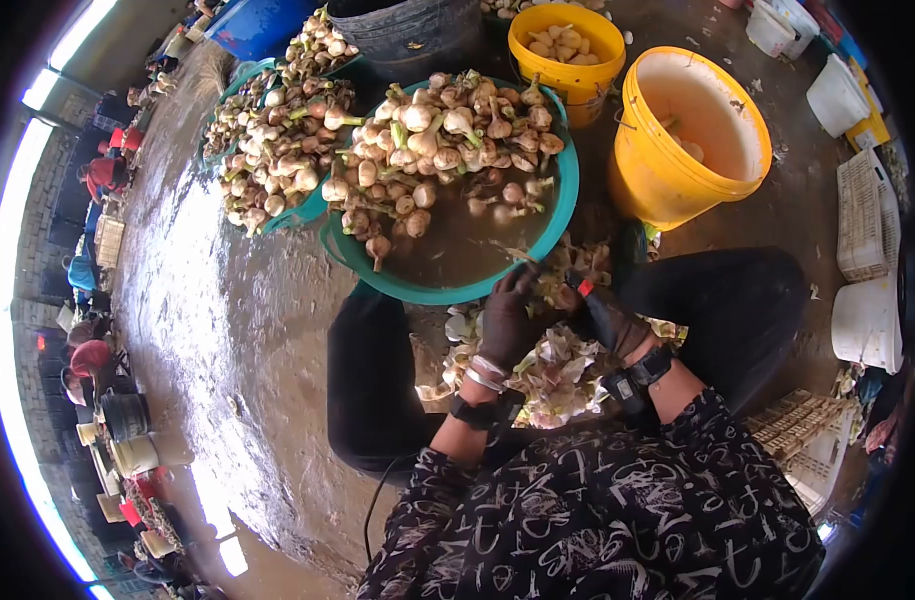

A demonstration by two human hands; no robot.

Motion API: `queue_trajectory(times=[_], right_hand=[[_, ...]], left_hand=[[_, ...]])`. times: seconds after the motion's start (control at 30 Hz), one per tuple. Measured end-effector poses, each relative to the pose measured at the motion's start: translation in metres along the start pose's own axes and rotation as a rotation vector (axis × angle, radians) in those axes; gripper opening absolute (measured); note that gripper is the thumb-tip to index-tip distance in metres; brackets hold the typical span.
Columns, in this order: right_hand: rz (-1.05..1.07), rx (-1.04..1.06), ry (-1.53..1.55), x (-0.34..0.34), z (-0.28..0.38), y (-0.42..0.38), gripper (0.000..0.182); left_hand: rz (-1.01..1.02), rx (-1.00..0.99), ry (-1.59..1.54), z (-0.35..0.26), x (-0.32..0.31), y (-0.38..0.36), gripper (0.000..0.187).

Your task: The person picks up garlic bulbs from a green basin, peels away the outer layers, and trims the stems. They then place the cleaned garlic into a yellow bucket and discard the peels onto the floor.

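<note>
Far left: people [96,178] sat in a row along the wall, well apart from the work.
Floor: the wet concrete floor [208,330] shone between that row and the tubs.
Small tub: a teal tub [278,215] heaped with garlic stood just beside the big basin.
Basin: the teal basin [448,292] held a pile of garlic heads [448,140] on its far side, its near side bare.
Left hand: the gloved left hand [506,320] was curled around a garlic bulb [553,292] at the basin's near rim.
Right hand: the gloved right hand [608,318] was clenched on the same bulb from the other side.
Lap: garlic skins [558,370] lay between the knees, under both hands.
Right: a yellow bucket [678,190] stood beside the basin, nearly empty; a smaller yellow bucket [578,85] behind it held peeled cloves.
</note>
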State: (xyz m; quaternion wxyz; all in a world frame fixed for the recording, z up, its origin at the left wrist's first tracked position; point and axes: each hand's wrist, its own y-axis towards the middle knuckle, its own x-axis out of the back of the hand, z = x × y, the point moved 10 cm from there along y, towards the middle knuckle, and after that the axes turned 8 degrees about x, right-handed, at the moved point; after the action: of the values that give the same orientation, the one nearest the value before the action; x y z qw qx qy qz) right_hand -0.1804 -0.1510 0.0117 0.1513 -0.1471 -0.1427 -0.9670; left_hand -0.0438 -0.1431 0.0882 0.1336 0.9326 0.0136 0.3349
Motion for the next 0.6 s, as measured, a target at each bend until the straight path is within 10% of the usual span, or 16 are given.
queue_trajectory(times=[0.1, 0.27, 0.33, 0.4, 0.5, 0.57, 0.6], right_hand=[[0.025, -0.563, 0.731, -0.03, -0.049, -0.018, 0.032], [0.296, -0.561, 0.294, -0.024, -0.041, -0.018, 0.031], [0.352, -0.476, 0.322, -0.031, -0.03, -0.015, 0.036], [0.241, 0.015, 0.231, -0.018, 0.015, 0.005, 0.04], [0.117, -0.168, 0.497, -0.017, 0.011, 0.005, 0.036], [-0.022, -0.296, 0.643, -0.019, 0.009, 0.006, 0.029], [-0.165, -0.424, 0.786, -0.016, -0.002, 0.002, 0.022]], left_hand=[[0.294, 0.143, -0.075, 0.023, -0.032, -0.011, 0.03], [0.245, 0.188, -0.018, 0.054, -0.051, -0.023, 0.018], [0.396, 0.82, -0.856, 0.094, -0.081, -0.046, 0.023], [0.408, 0.749, -0.819, 0.084, -0.068, -0.044, 0.026], [0.43, 0.329, -0.315, 0.048, -0.047, -0.038, 0.03], [0.103, 0.014, -0.027, 0.03, -0.034, -0.034, 0.029], [0.189, 0.131, 0.394, 0.044, -0.05, -0.035, 0.024]])
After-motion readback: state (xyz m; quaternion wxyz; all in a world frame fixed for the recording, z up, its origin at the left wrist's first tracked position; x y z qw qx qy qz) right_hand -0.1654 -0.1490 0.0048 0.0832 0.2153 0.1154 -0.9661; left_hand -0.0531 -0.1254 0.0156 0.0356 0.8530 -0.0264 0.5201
